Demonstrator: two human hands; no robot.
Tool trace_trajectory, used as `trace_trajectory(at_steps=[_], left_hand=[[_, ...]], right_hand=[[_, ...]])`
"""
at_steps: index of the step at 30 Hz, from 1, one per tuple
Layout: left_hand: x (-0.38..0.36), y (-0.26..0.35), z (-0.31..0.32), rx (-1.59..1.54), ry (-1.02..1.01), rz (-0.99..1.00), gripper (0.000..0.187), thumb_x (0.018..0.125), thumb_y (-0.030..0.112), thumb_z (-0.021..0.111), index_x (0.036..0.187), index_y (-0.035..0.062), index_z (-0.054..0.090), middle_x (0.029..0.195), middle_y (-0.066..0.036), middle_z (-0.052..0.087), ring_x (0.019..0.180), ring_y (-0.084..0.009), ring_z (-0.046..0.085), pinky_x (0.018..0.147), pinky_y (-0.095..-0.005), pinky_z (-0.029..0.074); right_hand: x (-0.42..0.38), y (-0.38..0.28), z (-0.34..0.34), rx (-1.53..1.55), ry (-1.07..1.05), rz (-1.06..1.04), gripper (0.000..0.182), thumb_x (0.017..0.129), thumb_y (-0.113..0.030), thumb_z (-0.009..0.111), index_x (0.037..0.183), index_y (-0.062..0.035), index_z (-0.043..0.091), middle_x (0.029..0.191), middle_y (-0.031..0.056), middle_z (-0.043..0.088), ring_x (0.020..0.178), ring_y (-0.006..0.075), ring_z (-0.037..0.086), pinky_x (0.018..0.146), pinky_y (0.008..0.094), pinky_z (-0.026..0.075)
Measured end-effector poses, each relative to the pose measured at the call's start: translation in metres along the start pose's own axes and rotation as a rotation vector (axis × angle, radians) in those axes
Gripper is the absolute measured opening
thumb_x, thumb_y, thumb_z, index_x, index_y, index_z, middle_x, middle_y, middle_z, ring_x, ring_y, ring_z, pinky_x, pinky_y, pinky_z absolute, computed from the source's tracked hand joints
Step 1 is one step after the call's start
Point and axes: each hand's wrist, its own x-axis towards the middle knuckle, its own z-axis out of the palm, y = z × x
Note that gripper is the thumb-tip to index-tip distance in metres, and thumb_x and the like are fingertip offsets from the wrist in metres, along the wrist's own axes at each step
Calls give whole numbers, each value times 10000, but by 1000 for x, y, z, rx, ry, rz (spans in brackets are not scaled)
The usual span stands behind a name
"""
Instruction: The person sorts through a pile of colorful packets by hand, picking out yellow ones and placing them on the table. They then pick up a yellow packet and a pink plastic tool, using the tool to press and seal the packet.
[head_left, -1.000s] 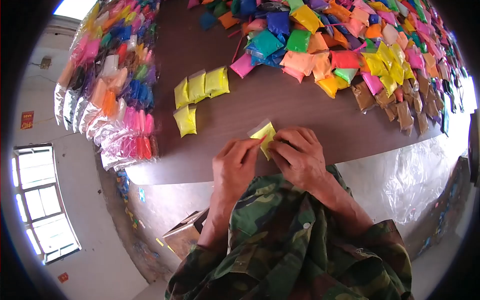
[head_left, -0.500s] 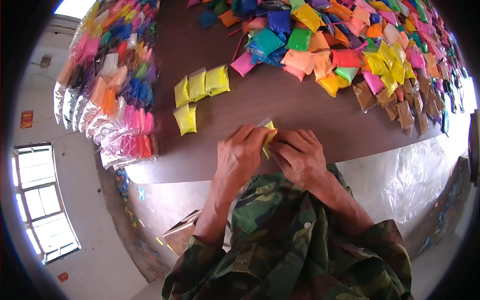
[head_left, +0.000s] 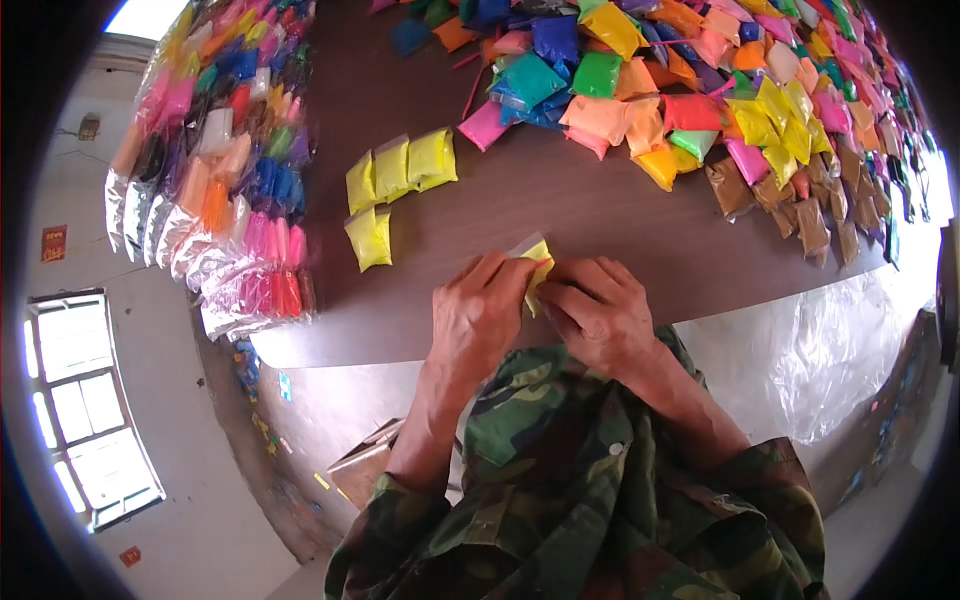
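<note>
A small, soft yellow packet (head_left: 537, 265) is pinched between the left grip (head_left: 480, 305) and the right grip (head_left: 605, 315), which partly hide it. Its clear upper edge pokes out beyond the left grip's fingertips; a reddish spot there is too small to identify.

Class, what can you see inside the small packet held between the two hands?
Yellow material shows inside the packet. The left hand and right hand cover parts of it, so the contents there cannot be seen.
</note>
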Motion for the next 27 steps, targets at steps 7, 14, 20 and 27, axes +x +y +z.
trace_trajectory(at_steps=[7, 14, 20, 27], left_hand=[[17, -19, 0, 21, 26, -61, 71, 886, 29, 728, 948, 63, 732, 866, -97, 682, 765, -326, 689, 659, -407, 551], [0, 0, 1, -42, -18, -58, 67, 884, 52, 737, 950, 61, 735, 875, -111, 693, 763, -327, 689, 661, -418, 550], [10, -20, 3, 5, 81, -72, 72, 890, 26, 723, 955, 55, 733, 850, -116, 690, 735, -311, 687, 648, -400, 542], [-27, -13, 5, -151, 88, -229, 77, 895, -22, 722, 952, 30, 725, 838, -116, 691, 686, -255, 678, 627, -351, 522]], right_hand=[[-3, 1, 0, 6, -3, -10, 218, 770, -54, 795, 961, -94, 698, 985, 34, 633, 818, 257, 626, 723, 382, 494], [-1, 1, 2, -28, 3, -19, 209, 775, -58, 796, 956, -101, 701, 965, 34, 630, 827, 257, 635, 714, 386, 499], [0, 0, -1, -2, -10, -5, 209, 783, -56, 790, 970, -92, 704, 965, 31, 629, 825, 260, 633, 724, 391, 504], [4, -5, 0, -46, -23, 24, 217, 803, -66, 776, 1009, -83, 711, 1053, 33, 629, 845, 254, 640, 738, 381, 517]])
